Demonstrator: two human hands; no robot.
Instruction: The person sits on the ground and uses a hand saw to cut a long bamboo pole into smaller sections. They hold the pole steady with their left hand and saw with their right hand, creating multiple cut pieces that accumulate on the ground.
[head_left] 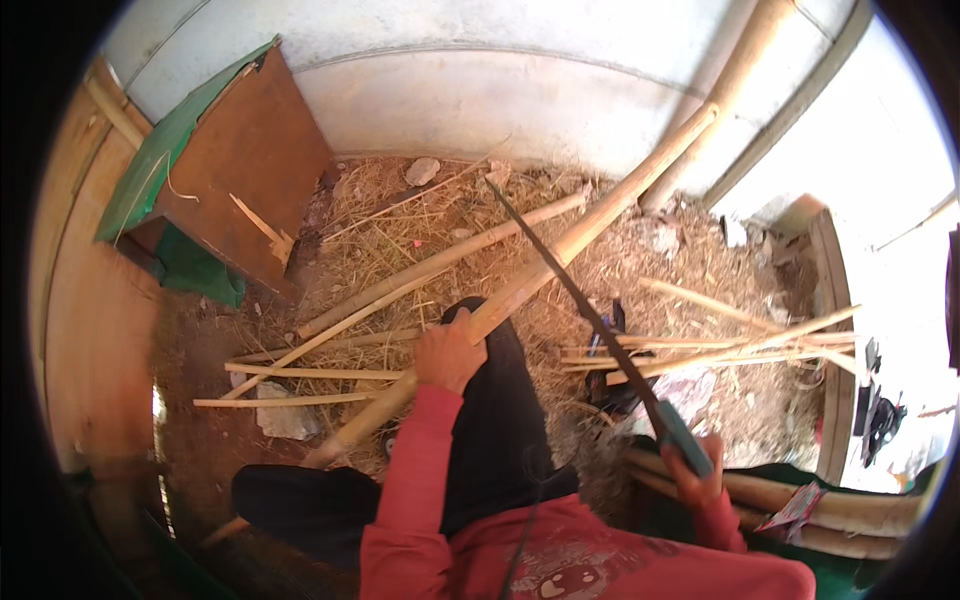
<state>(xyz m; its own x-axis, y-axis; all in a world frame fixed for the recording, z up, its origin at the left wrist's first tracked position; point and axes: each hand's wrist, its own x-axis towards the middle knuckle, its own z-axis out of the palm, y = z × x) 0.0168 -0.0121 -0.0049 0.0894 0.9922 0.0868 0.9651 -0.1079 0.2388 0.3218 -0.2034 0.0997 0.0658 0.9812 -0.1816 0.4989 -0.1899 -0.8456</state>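
Pole (515, 292), pale and round, slants before us from low on our left to the upper right, passing over our dark-clad legs (500, 420). Our left hand (450, 352) grips it near one knee, fingers wrapped over the top. In our right hand (700, 475), closed in a fist, we hold a saw (605, 335) by its grey-green handle (687, 440). The long dark blade crosses the pole in our sight, beyond our left hand; we cannot tell whether its teeth touch the wood. The pole's far end reaches up towards a thicker post (748, 65) that leans by the pale wall (400, 105).

Around us, straw (375, 255) litters the ground. A thinner rod (400, 285) lies just past the pole, and narrow slats (310, 373) lie to our left, near a pale stone (287, 420). More slats (750, 350) cross one another to our right. By our right forearm we see thick stems (865, 512) with a printed wrapper (795, 510) on them. Farther off, a brown box (245, 180) with a green cover (165, 155) stands tilted at the upper left, and another stone (422, 171) rests near the foot of the wall
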